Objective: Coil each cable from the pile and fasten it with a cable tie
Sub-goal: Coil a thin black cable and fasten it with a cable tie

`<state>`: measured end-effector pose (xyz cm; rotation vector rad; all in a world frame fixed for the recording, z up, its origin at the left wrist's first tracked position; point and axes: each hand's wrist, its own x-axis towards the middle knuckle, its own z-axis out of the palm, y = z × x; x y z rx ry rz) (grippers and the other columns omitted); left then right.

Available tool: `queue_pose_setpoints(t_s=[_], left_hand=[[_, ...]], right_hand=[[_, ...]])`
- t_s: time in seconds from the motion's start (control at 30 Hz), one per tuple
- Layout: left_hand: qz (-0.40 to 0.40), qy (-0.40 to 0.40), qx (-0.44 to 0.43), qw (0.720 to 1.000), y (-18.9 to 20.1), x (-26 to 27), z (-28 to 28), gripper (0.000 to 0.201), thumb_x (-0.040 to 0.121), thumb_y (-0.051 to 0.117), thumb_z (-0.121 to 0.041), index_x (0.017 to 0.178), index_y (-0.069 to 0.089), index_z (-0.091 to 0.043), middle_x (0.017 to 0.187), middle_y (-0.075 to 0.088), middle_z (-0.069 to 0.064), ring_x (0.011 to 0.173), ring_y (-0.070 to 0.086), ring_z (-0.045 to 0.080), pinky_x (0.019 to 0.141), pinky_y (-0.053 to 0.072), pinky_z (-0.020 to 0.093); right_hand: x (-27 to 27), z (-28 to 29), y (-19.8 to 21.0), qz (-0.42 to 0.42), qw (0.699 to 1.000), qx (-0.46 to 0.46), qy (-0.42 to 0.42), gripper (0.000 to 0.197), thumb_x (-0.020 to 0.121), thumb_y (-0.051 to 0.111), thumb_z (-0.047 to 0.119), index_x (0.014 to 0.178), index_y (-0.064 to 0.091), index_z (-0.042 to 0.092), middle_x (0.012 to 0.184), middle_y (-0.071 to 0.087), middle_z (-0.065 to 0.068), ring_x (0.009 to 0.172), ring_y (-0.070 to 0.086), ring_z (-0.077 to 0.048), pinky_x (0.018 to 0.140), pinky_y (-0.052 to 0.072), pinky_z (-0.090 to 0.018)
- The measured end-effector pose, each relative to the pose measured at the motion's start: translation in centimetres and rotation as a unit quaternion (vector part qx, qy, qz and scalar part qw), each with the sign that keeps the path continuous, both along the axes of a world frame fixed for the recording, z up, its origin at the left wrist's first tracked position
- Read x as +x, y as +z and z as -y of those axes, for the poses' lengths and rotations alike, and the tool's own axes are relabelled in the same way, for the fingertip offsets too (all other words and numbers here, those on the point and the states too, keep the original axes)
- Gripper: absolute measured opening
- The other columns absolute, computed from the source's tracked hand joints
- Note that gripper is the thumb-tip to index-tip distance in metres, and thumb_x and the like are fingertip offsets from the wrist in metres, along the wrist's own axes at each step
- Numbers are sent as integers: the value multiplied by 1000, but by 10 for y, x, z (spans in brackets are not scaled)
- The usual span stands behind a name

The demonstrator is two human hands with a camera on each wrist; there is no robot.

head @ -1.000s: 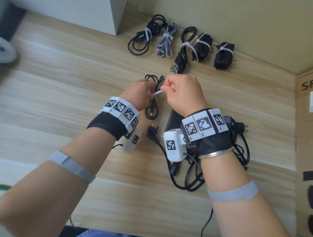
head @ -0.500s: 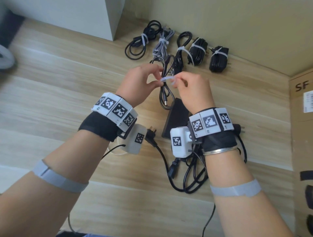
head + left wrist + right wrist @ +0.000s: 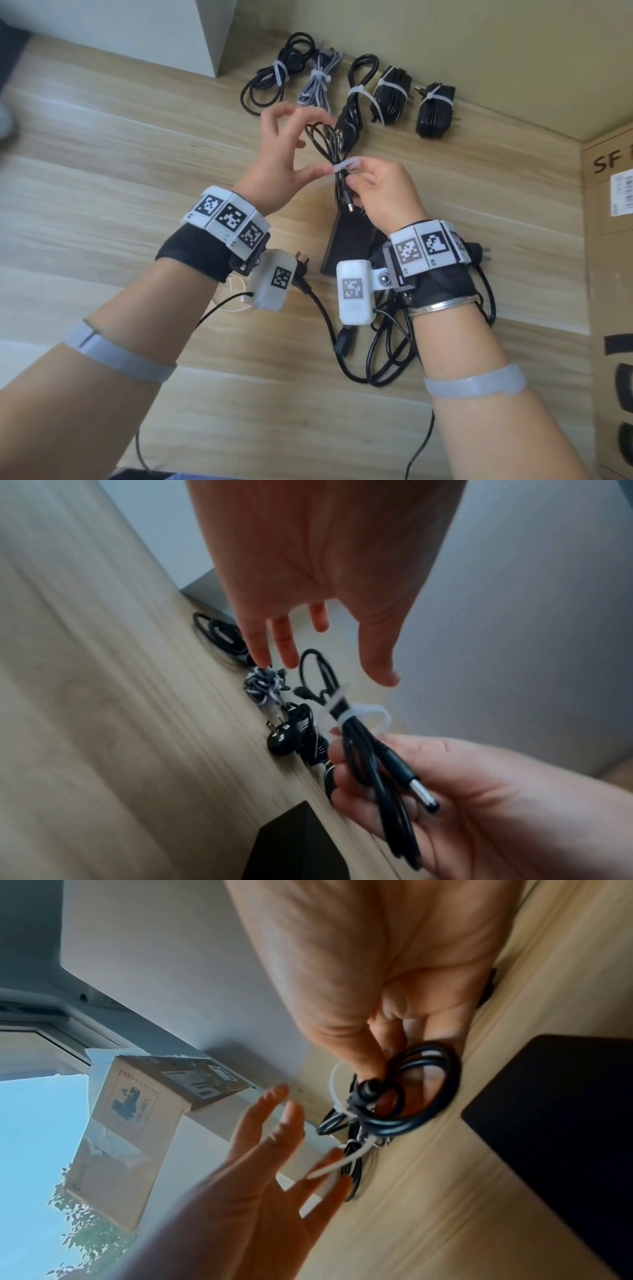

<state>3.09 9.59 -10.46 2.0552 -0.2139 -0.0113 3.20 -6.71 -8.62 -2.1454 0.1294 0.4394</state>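
the right hand grips a coiled black cable with curled fingers, raised above the wood surface; its barrel plug sticks out by the palm. a white cable tie is looped around the middle of the coil. the left hand is beside the coil, thumb and forefinger pinching the tie's free tail, the other fingers spread. beyond the coil, five tied bundles lie in a row by the wall. nearer the person than the coil, a black adapter brick and a loose cable pile rest on the surface. a cardboard box stands right of the pile.
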Motion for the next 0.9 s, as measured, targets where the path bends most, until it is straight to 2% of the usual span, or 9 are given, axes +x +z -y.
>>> queue_pose_setpoints(t_s=[0.1,0.2,0.3,0.4,0.47,0.6,0.7,0.8,0.9], left_hand=[[-71,-35,-27,997,-7,-2,-1,22,92,42,-5,110,42,-18,107,41,-12,105,46,15,92,47,28],[-180,-62,-48,981,-14,-3,2,41,87,25,10,93,46,-24,94,62,5,77,57,10,76,45,19],[-164,-78,-90,979,-16,-1,7,38,91,37,7,82,57,-25,87,63,-4,74,58,3,77,45,22],[-142,-92,-130,977,-17,1,9,25,88,54,1,90,62,-22,76,64,-17,73,56,-6,77,46,13],[-123,-95,-131,979,-15,2,12,20,86,59,-1,94,62,-19,81,62,-16,75,57,-5,79,48,14],[-98,-118,-108,982,-13,-1,17,22,90,53,-3,81,53,-23,90,46,-8,64,54,-4,58,47,13],[-123,-148,-130,973,-11,-3,18,22,95,43,-5,83,46,-23,90,50,-7,55,55,-1,48,39,13],[-115,-147,-135,973,-10,-3,19,14,92,43,-13,83,45,-23,75,49,-5,50,47,1,46,36,14],[-106,-118,-108,981,-8,-1,20,9,89,45,-23,87,52,-29,67,43,-5,58,40,7,46,38,17]], right_hand=[[1,5,-6,6,999,21,-25,23,91,49,5,99,65,21,91,72,-7,77,67,-18,87,54,-42],[1,8,-7,11,999,27,-28,26,92,48,5,95,64,26,92,72,-6,79,68,-19,86,55,-41],[1,10,-8,15,999,29,-32,24,92,49,4,97,62,23,88,70,-4,74,65,-15,82,55,-34],[-1,12,-9,17,999,31,-38,22,92,49,4,103,64,17,91,71,-6,77,67,-17,81,56,-33],[-2,12,-9,15,998,39,-41,21,92,49,4,106,63,13,93,71,-7,82,68,-19,82,56,-34],[-5,13,-8,21,999,26,-40,22,92,50,6,108,65,13,93,70,-3,84,68,-17,85,55,-37],[-7,17,-9,25,998,7,-54,25,91,53,9,112,65,14,100,72,-5,91,67,-17,90,52,-39],[-11,24,-8,21,997,-8,-68,30,91,55,10,119,63,18,107,71,-5,92,65,-11,92,50,-29],[-17,28,-6,34,998,-14,-58,31,91,55,8,121,63,16,111,69,-4,92,62,-2,89,44,-12]])
